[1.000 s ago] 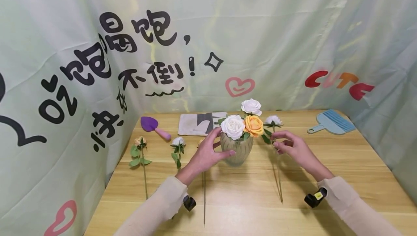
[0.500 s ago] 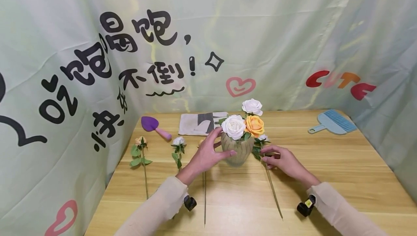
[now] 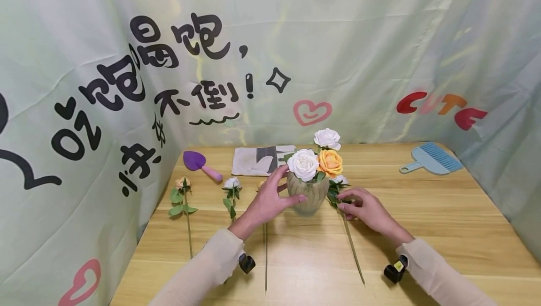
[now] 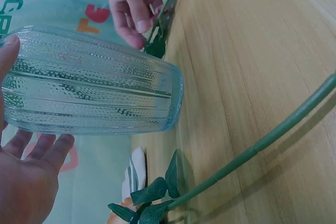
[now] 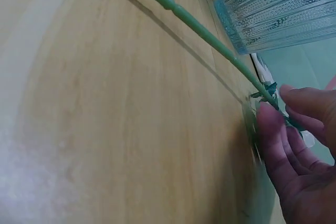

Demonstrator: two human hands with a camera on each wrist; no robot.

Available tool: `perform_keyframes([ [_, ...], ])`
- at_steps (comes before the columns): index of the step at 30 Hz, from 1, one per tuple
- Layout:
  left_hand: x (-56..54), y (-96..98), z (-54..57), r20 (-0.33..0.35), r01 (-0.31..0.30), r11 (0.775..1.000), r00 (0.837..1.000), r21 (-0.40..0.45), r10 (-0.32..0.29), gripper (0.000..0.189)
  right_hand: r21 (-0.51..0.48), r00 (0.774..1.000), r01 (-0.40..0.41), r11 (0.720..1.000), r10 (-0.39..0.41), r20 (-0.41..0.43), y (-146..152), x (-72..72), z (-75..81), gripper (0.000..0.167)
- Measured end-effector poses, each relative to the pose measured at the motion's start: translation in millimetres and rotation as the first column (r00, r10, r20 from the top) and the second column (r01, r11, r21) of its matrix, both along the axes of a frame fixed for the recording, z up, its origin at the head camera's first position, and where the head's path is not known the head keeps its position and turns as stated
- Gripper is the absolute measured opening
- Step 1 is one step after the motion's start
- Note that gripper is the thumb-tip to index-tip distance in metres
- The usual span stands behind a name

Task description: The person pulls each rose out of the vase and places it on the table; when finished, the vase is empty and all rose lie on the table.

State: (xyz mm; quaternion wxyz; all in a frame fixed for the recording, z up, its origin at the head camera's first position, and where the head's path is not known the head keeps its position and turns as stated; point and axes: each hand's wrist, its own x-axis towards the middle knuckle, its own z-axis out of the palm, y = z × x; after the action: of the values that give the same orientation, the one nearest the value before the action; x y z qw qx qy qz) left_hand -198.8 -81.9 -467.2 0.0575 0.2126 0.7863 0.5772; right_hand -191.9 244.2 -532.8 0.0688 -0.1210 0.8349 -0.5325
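A ribbed clear glass vase (image 3: 310,195) stands upright on the table, holding two white roses (image 3: 302,164) and an orange rose (image 3: 330,163). My left hand (image 3: 270,200) grips the vase from its left side, thumb and fingers on either side of the glass. Just right of the vase, my right hand (image 3: 365,208) pinches another white rose by its green stem (image 5: 207,35), close below the leaves. That rose's head (image 3: 339,180) lies partly behind the vase and the orange bloom, and its stem slants down toward the front of the table.
Left of the vase lie an orange rose (image 3: 183,184), a white rose (image 3: 231,184) and a third stem (image 3: 266,259) partly behind my left hand. A purple trowel (image 3: 195,160), grey-white gloves (image 3: 245,161) and a blue dustpan-like tool (image 3: 435,158) lie along the back.
My right hand has moved left and down with the white rose, bringing its head beside the vase and its stem lower. The left hand stays on the vase.
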Motion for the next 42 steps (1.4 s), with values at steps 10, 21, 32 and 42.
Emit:
perform_keyframes([
  [10, 0.5, 0.1, 0.8, 0.002, -0.007, 1.0, 1.0, -0.006, 0.007, 0.09, -0.036, 0.979, 0.074, 0.997, -0.079, -0.188, -3, 2.0, 46.5, 0.03],
  [21, 0.3, -2.4, 0.7, 0.003, -0.006, 1.0, 1.0, -0.003, 0.006, 0.094, -0.116, 0.955, 0.0, 0.993, -0.035, -0.294, -28, 4.8, 107.7, 0.02],
  [32, 0.3, -2.2, -2.5, 0.02, -0.009, 1.0, 1.0, -0.014, 0.009, 0.097, -0.084, 0.948, -0.146, 0.986, 0.115, -0.296, -53, -19.0, 119.7, 0.04],
  [42, 0.5, 0.3, -0.4, 0.016, -0.016, 1.0, 1.0, -0.012, 0.016, 0.094, -0.16, 0.933, -0.075, 0.984, 0.013, -0.359, -61, -22.9, 118.8, 0.031],
])
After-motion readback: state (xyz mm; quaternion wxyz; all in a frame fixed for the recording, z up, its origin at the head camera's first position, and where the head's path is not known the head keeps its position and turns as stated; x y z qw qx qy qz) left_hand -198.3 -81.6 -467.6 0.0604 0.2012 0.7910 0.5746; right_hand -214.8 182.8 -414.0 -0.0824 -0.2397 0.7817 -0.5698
